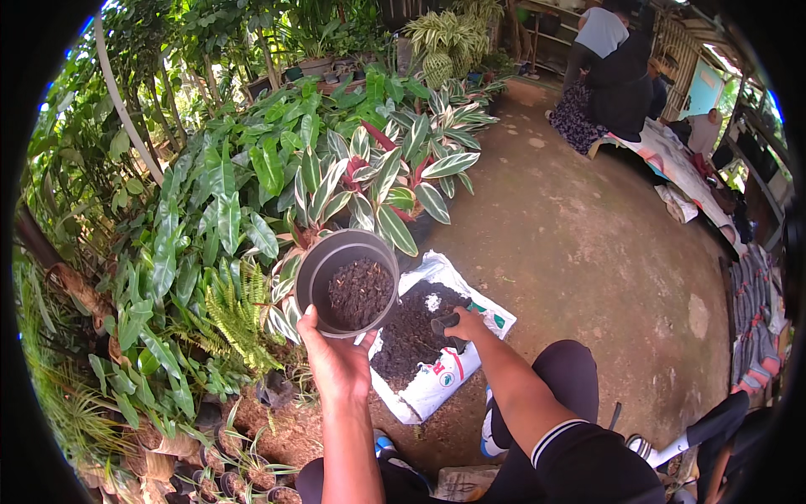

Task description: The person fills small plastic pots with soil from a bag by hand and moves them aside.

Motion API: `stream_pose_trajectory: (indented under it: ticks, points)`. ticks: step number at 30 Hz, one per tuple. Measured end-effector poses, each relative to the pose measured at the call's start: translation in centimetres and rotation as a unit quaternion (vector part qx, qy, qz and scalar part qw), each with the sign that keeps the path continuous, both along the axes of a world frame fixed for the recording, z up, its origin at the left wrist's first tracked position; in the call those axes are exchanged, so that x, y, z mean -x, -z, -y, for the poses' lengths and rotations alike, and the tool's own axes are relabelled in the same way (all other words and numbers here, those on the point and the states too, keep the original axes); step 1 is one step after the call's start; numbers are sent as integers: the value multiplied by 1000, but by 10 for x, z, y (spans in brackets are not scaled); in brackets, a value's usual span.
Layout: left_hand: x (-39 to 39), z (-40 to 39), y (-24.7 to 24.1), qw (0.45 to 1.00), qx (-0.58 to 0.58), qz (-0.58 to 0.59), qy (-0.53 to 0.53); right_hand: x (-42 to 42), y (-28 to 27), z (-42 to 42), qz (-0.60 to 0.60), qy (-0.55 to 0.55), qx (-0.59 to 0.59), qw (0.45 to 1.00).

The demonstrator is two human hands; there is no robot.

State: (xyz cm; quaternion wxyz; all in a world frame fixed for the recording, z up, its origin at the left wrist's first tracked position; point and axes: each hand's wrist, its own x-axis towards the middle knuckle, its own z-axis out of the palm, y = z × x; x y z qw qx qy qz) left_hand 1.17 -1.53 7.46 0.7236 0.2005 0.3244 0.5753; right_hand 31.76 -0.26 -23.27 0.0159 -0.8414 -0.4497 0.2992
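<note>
My left hand (337, 362) holds a dark plastic plant pot (304, 283) by its lower side, tilted so its mouth faces me. Dark potting soil (362, 295) with pale bits lies inside it. On the ground beyond and to the right, an opened white sack (441, 390) bears a heap of dark soil mix (406, 340) with a small white patch. My right hand (467, 326) grips a small black tool (446, 322) over this heap, perhaps a trowel; its lower part is partly hidden by the hand.
Leafy potted plants (378, 170) stand close on the left and ahead. Small potted seedlings (258, 472) sit at lower left. People (604, 69) are at a long covered table (674, 151) at upper right. Another person's foot (639, 446) shows at lower right. Stacked dark bags (755, 315) line the right edge.
</note>
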Motion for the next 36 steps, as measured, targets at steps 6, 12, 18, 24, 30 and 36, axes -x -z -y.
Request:
stream_pose_trajectory:
  ticks: [6,12,18,24,30,36]
  points:
    - [7,0,2,1000,-1,-1,-20,1,-31,2,-343,177,-72,920]
    - [9,1,2,999,1,-5,-44,7,-74,-20,-528,293,-173,778]
    - [16,3,15,998,0,-36,-49,13,-141,-35,-546,220,-277,759]
    - [11,1,31,998,2,-47,-35,18,-237,-40,-521,116,-393,749]
    - [-9,13,35,997,36,-70,19,11,-303,-34,-361,-8,-520,774]
    - [-21,23,39,995,37,-96,20,58,-363,27,-187,-133,-599,767]
